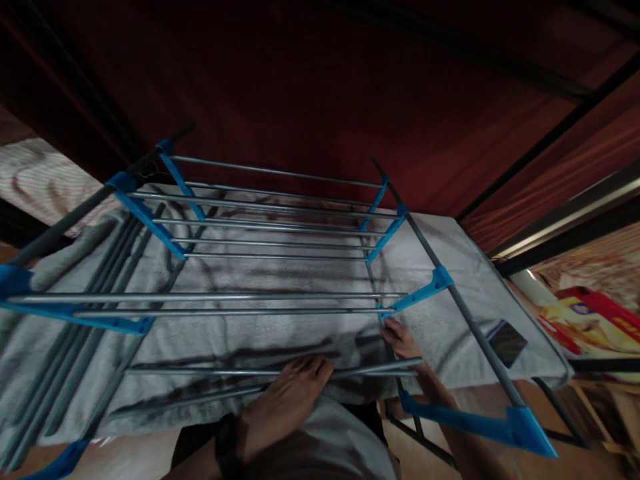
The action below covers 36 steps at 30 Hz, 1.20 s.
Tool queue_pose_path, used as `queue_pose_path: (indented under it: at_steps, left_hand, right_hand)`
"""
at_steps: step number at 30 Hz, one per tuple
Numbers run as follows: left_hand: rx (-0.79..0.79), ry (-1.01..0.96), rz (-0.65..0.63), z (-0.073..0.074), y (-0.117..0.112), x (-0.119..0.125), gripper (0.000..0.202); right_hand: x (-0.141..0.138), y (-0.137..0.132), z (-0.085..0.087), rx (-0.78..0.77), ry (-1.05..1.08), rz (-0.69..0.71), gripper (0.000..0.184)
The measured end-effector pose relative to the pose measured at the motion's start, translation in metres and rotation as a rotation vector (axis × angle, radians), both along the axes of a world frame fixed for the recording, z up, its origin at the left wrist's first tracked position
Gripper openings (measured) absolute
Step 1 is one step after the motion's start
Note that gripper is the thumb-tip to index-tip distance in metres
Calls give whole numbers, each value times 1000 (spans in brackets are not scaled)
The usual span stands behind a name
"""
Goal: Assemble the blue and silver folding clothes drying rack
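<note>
A rack frame of grey poles, blue plastic brackets and thin metal tubes lies on a bed. My left hand (297, 383) is closed over loose metal tubes (210, 371) along the bed's near edge; its palm is hidden. My right hand (401, 340) has its fingers curled at the inner grey pole (371, 280), just below the lower end of a blue bracket (420, 293). Two crosswise metal tubes (240, 311) reach from that bracket to a blue bracket (80, 317) on the left. Nearer me, another blue bracket (465, 421) has no tubes in it.
Several spare grey poles (95, 287) lie on the grey blanket (300, 275) at the left. A dark phone-like slab (507, 343) rests beyond the right outer pole (470, 320). A red and yellow package (590, 320) stands far right. Dark red curtain (310, 87) hangs behind.
</note>
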State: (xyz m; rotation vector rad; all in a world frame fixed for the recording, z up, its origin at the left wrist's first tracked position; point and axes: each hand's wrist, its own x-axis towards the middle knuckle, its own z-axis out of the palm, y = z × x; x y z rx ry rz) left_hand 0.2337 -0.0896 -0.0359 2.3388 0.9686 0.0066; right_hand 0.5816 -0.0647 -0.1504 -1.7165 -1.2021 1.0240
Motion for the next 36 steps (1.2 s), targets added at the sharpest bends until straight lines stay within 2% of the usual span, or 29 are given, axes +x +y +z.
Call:
queue_pose_path:
  at_steps: [4,8,14,17,19,22,27,28,32,36]
  left_hand:
    - [21,-7,-60,-4,-2,11,60]
    - [27,-39,-113,-15,-3,21,62]
    - [23,-95,-95,-46,-1,29,62]
    - [18,-113,-101,-63,3,26,60]
    - [28,-131,-96,-69,4,24,59]
    - [34,-125,-101,-65,6,28,50]
    - [52,-72,-162,-44,10,42,19]
    - [54,-76,-153,-42,10,42,18]
    - [106,-112,-72,-39,8,25,49]
    - [201,-115,54,-39,7,-6,45]
  right_hand:
    - [5,-1,-8,43,-71,-58,41]
    - [9,-6,-7,49,-48,-100,44]
    - [23,-21,5,-34,109,-152,57]
    - [28,-34,11,-50,238,-207,55]
    - [30,-42,14,-53,338,-263,50]
    - [29,-47,18,-68,421,-324,43]
    - [23,-41,26,-109,373,-312,47]
    - [23,-40,27,-118,357,-305,48]
    - [32,-39,25,-150,324,-261,51]
    - [44,-46,32,-227,261,-201,50]
